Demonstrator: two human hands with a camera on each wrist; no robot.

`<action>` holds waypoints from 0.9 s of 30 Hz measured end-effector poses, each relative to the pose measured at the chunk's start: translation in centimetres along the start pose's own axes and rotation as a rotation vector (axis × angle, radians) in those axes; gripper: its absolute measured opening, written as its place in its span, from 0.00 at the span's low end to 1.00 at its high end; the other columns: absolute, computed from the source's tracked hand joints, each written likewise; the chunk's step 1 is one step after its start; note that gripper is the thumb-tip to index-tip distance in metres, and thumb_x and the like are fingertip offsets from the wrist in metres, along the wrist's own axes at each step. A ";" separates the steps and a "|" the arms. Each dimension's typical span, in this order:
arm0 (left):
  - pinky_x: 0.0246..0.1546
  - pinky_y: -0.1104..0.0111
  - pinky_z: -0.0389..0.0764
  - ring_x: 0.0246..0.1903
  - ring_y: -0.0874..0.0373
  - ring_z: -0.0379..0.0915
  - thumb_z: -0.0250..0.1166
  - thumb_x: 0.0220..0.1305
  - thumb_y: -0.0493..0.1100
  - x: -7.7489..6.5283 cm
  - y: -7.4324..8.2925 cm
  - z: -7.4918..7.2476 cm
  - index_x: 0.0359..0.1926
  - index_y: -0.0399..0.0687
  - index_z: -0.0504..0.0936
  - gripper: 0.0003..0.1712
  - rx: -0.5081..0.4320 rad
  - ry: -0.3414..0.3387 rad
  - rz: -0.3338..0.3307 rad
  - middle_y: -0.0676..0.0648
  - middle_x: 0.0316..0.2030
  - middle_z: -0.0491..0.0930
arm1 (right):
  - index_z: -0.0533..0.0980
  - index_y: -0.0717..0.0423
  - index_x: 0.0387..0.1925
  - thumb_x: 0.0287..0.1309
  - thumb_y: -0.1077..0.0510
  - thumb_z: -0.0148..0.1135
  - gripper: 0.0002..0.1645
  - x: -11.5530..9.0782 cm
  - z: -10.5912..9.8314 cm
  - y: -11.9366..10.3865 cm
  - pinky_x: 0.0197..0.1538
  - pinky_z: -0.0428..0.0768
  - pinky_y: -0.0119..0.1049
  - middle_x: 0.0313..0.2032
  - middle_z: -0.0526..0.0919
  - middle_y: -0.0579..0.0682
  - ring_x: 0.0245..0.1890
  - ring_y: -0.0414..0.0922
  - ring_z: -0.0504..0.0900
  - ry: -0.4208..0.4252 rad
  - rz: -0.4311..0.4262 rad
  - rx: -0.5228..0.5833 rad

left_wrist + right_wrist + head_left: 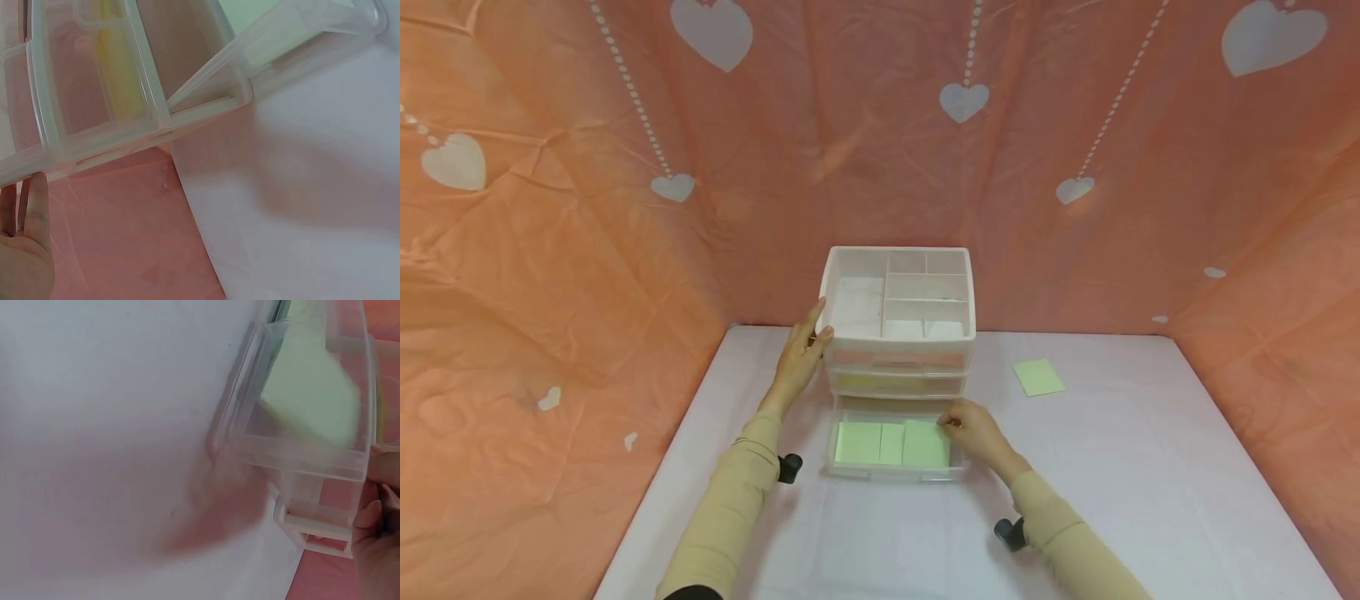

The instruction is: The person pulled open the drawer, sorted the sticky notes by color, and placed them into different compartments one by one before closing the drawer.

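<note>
A white plastic drawer unit [898, 340] stands at the back of the table with its clear bottom drawer [898, 473] pulled out. Pale green sticky notes [859, 442] lie side by side in that drawer. My left hand [800, 358] rests on the unit's left side, fingers fairly straight; the left wrist view shows its fingers [37, 206] touching the side. Over the drawer's right end, my right hand [981, 432] pinches the rightmost green sticky note [927, 444] near its upper corner. In the right wrist view this note [319, 394] looks tilted and blurred, and the drawer wall partly covers the fingertips.
Another green sticky note [1038, 377] lies on the white tabletop [1112, 467], right of the unit. Something yellow [119, 69] shows through a shut middle drawer. The unit's top has a divided tray [925, 287]. Orange cloth [880, 183] with hearts hangs behind and at both sides.
</note>
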State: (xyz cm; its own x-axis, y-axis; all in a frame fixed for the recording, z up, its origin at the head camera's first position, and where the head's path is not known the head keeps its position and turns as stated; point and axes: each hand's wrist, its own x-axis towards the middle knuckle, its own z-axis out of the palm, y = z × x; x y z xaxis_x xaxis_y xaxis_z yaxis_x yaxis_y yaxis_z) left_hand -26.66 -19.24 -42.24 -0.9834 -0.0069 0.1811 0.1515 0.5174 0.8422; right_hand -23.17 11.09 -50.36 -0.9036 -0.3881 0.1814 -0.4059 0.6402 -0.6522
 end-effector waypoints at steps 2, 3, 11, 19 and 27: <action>0.38 0.65 0.69 0.39 0.54 0.64 0.46 0.68 0.63 0.0 0.0 0.0 0.68 0.85 0.48 0.30 -0.010 -0.001 -0.001 0.44 0.45 0.64 | 0.83 0.59 0.29 0.49 0.68 0.63 0.05 0.0 0.0 0.0 0.38 0.77 0.33 0.32 0.81 0.51 0.33 0.43 0.78 0.001 0.004 -0.008; 0.38 0.65 0.69 0.39 0.54 0.64 0.46 0.68 0.62 0.0 0.0 0.0 0.68 0.84 0.48 0.30 -0.007 -0.001 0.003 0.44 0.45 0.64 | 0.83 0.59 0.29 0.50 0.68 0.63 0.05 0.0 0.0 0.0 0.38 0.77 0.34 0.32 0.81 0.51 0.33 0.43 0.78 0.001 0.006 -0.008; 0.38 0.66 0.68 0.38 0.54 0.66 0.46 0.69 0.61 0.2 -0.2 0.0 0.69 0.80 0.48 0.30 0.015 0.007 0.012 0.43 0.46 0.65 | 0.82 0.57 0.34 0.53 0.64 0.63 0.06 0.2 -0.3 0.3 0.36 0.75 0.30 0.35 0.82 0.51 0.33 0.41 0.77 -0.010 0.049 0.076; 0.39 0.66 0.70 0.42 0.53 0.66 0.46 0.69 0.61 0.2 -0.2 0.0 0.69 0.82 0.49 0.30 0.024 0.014 0.000 0.43 0.45 0.65 | 0.82 0.56 0.41 0.56 0.54 0.64 0.13 0.1 -2.1 2.6 0.42 0.75 0.33 0.42 0.84 0.53 0.42 0.46 0.79 0.057 0.259 0.233; 0.38 0.66 0.70 0.41 0.53 0.67 0.47 0.69 0.60 0.0 -0.2 0.0 0.69 0.81 0.49 0.30 0.025 0.022 -0.003 0.43 0.44 0.65 | 0.75 0.59 0.53 0.62 0.46 0.56 0.25 -0.5 -6.2 7.0 0.50 0.74 0.34 0.50 0.79 0.58 0.50 0.47 0.76 0.100 0.438 0.303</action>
State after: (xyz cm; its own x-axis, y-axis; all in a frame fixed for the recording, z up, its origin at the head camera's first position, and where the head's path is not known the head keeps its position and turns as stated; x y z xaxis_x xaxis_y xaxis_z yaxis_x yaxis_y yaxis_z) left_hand -26.71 -19.31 -42.39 -0.9814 -0.0272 0.1902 0.1460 0.5386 0.8298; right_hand -26.42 19.86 -50.51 -0.9940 -0.0535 -0.0951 0.0555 0.5026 -0.8627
